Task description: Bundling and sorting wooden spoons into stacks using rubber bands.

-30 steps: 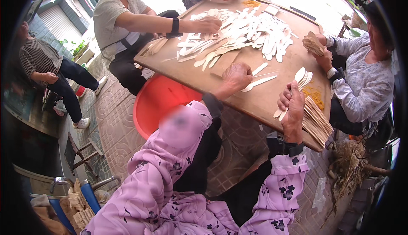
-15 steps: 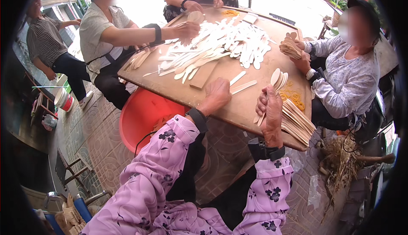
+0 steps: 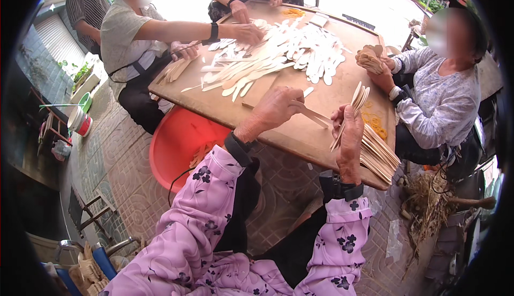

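Observation:
My left hand (image 3: 278,107) is closed, pinching the end of one or two flat wooden sticks (image 3: 313,115) that point toward my right hand; their exact number is hard to see. A small upright bunch of wooden spoons (image 3: 359,99) stands in the grip of my right hand (image 3: 350,138). Just beyond that hand, several long wooden sticks (image 3: 379,154) lie side by side at the table's near right corner. Yellow rubber bands (image 3: 376,127) are scattered past them. A heap of pale wooden cutlery (image 3: 300,49) covers the middle of the brown table (image 3: 184,90).
A red basin (image 3: 179,148) with wooden pieces inside stands below the table's left edge. Co-workers sit left, opposite and right; the right one holds a bundle of wooden spoons (image 3: 369,58). More rubber bands (image 3: 293,13) lie at the far edge. A broom-like bundle (image 3: 428,199) lies right.
My left hand has lifted and drawn sticks off the table toward my right hand. The spoon bunch has turned in my right hand. The left co-worker's hand has moved onto the heap.

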A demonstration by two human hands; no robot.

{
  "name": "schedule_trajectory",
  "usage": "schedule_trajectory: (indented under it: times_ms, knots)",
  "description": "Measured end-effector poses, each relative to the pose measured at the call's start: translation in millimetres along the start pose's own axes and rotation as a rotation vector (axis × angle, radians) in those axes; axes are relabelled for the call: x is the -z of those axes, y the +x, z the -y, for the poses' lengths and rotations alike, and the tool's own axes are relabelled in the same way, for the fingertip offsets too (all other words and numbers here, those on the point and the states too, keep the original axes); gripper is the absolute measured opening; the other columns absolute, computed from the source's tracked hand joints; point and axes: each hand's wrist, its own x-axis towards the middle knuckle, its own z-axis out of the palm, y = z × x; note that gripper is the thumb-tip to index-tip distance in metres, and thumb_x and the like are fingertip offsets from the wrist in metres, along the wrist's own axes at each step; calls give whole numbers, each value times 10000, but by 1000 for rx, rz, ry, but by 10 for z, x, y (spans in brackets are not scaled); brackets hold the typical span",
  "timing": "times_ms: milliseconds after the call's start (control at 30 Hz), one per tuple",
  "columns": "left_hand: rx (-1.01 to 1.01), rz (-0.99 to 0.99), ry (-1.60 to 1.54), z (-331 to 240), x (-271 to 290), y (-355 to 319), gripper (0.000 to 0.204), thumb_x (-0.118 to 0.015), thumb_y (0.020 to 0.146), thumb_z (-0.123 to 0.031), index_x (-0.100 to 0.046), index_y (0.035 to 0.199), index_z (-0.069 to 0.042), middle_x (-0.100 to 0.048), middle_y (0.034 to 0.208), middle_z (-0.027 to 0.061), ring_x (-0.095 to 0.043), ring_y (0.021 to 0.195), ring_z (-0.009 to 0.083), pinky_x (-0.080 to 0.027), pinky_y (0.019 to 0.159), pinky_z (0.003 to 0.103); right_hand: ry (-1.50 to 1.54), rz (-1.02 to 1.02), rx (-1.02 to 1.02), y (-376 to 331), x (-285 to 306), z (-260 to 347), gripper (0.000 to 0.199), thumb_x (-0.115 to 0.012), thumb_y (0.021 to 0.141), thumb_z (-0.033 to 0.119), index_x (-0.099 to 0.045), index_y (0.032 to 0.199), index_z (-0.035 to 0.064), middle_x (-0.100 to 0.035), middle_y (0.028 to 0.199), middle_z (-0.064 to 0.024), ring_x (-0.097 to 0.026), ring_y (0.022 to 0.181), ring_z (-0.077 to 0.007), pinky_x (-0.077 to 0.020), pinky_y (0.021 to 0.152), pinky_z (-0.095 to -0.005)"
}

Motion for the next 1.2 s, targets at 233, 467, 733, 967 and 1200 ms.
schedule_trajectory:
  times_ms: [233,467,733,967,1200]
  knots:
    - [-147,235,-20,-413,410,209,131,-686,749,-140,-637,822,-43,-640,744,86,-609,664,232,-466,627,335,-394,170,157,-46,-160,29,254,-423,1001,309,-528,941,86,-631,812,-37,-414,649,-29,-337,556,-182]
    - [88,129,-569,-341,50,513,263,-659,831,-197,-598,890,52,-631,717,91,-599,590,116,-507,480,238,139,222,-86,-70,-118,113,281,-463,990,305,-513,1058,37,-447,684,26,-413,592,-48,-341,509,-183]
    - [502,379,-227,398,-380,360,278,-588,848,-227,-644,894,42,-657,829,138,-653,694,206,-544,594,319,320,42,-129,-13,149,76,267,-482,979,313,-509,995,48,-445,677,18,-405,548,-58,-325,470,-181]
    - [419,99,88,3,-241,438,341,-616,817,-283,-651,976,17,-658,862,152,-622,796,254,-487,708,359,310,46,-161,-51,122,81,227,-489,975,274,-522,987,50,-487,681,9,-438,560,-68,-356,493,-187]
    - [225,-57,-821,-506,-403,310,269,-697,799,-219,-646,866,37,-634,733,72,-583,632,112,-488,579,274,278,54,-94,-77,-9,78,197,-535,953,250,-547,995,58,-535,707,6,-474,581,-55,-392,506,-177]
